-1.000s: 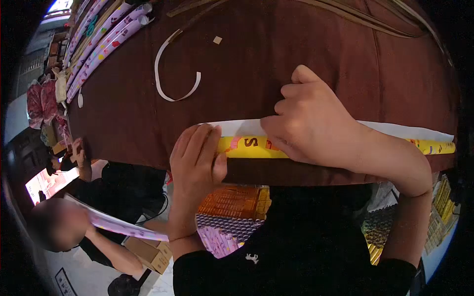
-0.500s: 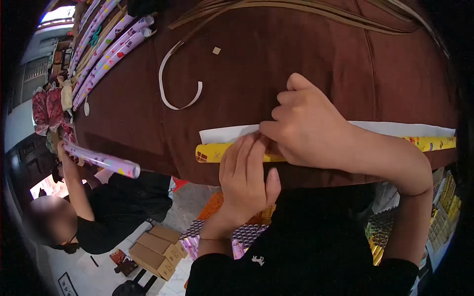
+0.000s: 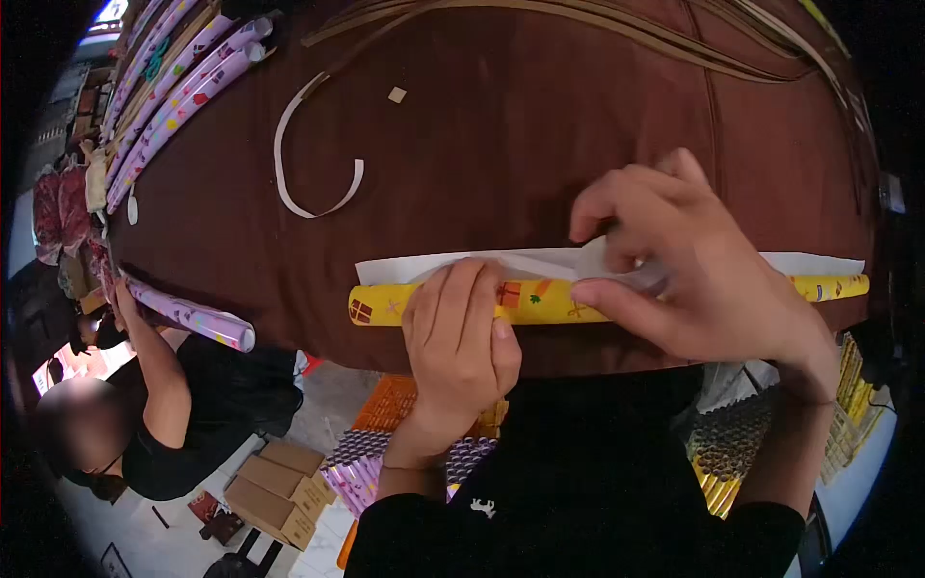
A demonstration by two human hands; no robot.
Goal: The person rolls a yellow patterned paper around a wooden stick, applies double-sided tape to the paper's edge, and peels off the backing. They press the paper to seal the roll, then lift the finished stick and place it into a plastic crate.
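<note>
A roll of yellow patterned wrapping paper (image 3: 535,301) lies along the near table edge, its loose white edge (image 3: 405,268) standing up behind it. My left hand (image 3: 458,337) rests over the left half of the roll, fingers stretched together across it and fingertips at the white edge. Over the right half, my right hand (image 3: 674,260) has curled, slightly blurred fingers around a pale translucent thing (image 3: 647,277), whose kind I cannot tell. The right thumb is right at the yellow surface.
A curled white strip (image 3: 281,164) and a small beige square (image 3: 397,94) lie on the brown cloth (image 3: 482,144). Long brown strips (image 3: 578,17) cross the far side. Purple rolls (image 3: 193,101) lie at far left; another person (image 3: 159,385) holds a purple roll (image 3: 193,313). Cardboard boxes (image 3: 275,486) stand on the floor.
My right hand has moved right, away from my left fingertips, and its fist has loosened, showing the pale translucent thing. My left hand stays on the roll. The whole view has shifted slightly.
</note>
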